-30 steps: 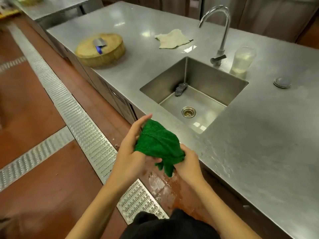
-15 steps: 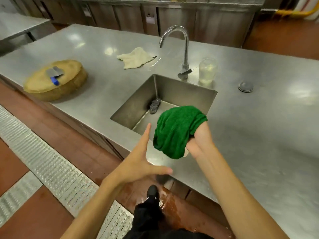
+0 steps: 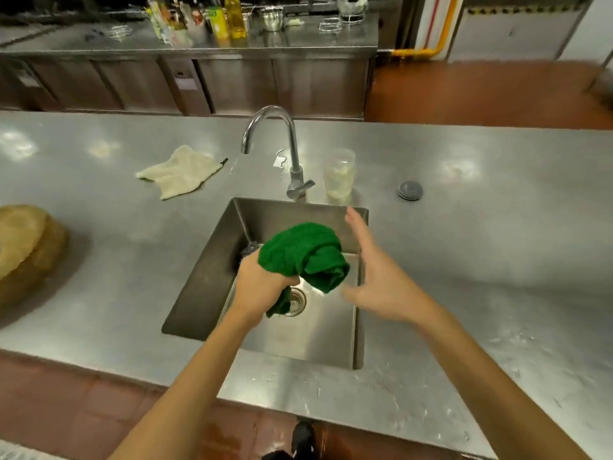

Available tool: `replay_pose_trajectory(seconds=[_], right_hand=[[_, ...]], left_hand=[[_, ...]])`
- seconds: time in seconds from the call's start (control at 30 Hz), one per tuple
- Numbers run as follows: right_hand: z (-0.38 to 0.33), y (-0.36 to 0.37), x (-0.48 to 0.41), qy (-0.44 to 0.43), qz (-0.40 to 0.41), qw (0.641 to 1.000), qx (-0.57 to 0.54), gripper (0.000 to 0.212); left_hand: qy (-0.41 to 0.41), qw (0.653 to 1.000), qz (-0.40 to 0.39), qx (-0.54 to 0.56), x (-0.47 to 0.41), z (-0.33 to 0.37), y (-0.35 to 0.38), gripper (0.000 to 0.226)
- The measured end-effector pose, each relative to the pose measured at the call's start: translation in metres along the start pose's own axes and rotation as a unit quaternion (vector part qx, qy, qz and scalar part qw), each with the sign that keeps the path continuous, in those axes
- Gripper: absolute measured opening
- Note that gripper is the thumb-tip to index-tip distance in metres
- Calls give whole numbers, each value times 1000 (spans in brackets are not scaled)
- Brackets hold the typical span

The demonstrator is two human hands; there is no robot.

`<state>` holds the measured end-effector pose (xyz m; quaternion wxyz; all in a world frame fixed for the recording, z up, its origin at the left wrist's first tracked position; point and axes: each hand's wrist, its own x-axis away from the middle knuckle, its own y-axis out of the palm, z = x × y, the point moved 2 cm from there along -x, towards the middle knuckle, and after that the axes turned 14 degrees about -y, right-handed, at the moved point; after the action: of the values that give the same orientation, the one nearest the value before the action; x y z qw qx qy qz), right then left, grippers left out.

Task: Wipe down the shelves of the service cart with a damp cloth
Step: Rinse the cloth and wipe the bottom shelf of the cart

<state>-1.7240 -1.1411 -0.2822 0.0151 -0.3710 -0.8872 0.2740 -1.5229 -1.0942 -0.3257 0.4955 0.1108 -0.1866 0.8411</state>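
Here the left hand (image 3: 265, 280) is closed in a fist around the bunched green cloth (image 3: 306, 255), gripping its lower part so that the bulk mushrooms out above the knuckles and a short tail hangs below, toward the drain (image 3: 295, 302). The right hand (image 3: 378, 280) is open, fingers spread and holding nothing, just beside the cloth at its 3 o'clock, not clearly touching it. Both hover over the basin of the sink (image 3: 212, 287), with the tap (image 3: 288, 151) at 12 o'clock, its spout short of the cloth; no water is seen running. A clear cup (image 3: 339, 175) stands just beside the tap at about 1 o'clock, a pale rag (image 3: 179, 171) lies at 10 o'clock on the steel counter (image 3: 481, 244), and a wooden block (image 3: 26, 247) sits far out at 9 o'clock. The service cart is not in view, so wiping has likely not begun. The risks, as I judge them: a reach for the tap lever could knock the cup over, and a cloth left too wet would drip onto the tiled floor (image 3: 83, 410), which already looks slick underfoot.
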Motion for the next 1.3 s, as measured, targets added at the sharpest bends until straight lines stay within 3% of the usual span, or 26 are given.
replay_pose_trajectory(seconds=[0.1,0.17,0.27,0.33,0.47,0.53,0.67,0.8,0.87,0.93,1.0,1.07,1.13,1.2,1.23,1.3], right_hand=[[2,14,-4,-99,6,970,223,119],[10,36,-16,-135,36,943,301,122],[31,58,-41,-116,105,936,316,123],[43,56,-58,-60,155,939,302,117],[51,42,-76,37,104,940,323,55],[51,42,-78,88,64,946,305,33],[54,52,-80,159,41,965,206,15],[59,59,-84,204,-69,974,68,15],[60,56,-86,238,-100,965,44,19],[63,54,-91,238,-68,966,78,17],[67,53,-96,230,-13,962,144,18],[71,56,-98,219,37,955,196,25],[74,60,-96,218,74,945,234,34],[71,62,-95,210,81,936,271,38],[68,63,-94,201,73,934,288,38],[60,65,-91,167,38,936,307,36]], left_hand=[[-27,998,-49,6,-19,11,-2,31],[-48,994,-94,8,-26,15,4,27],[-68,984,-162,6,-27,16,14,28],[-59,983,-174,-13,-29,15,17,26],[11,981,-154,-114,-48,9,11,19],[78,970,-131,-192,-60,6,9,26],[226,900,-115,-354,-79,3,3,7],[294,781,-60,-547,-87,11,-5,13],[299,770,-47,-562,-85,11,-5,16],[277,801,-27,-531,-83,10,-6,25],[192,860,8,-473,-84,4,-9,59],[47,928,32,-368,-86,-5,-18,94],[-160,972,-60,-163,-86,-16,-23,104],[-313,917,-234,74,-81,-24,-18,89],[-335,888,-278,146,-80,-26,-14,78],[-336,866,-293,229,-81,-25,-2,76]])
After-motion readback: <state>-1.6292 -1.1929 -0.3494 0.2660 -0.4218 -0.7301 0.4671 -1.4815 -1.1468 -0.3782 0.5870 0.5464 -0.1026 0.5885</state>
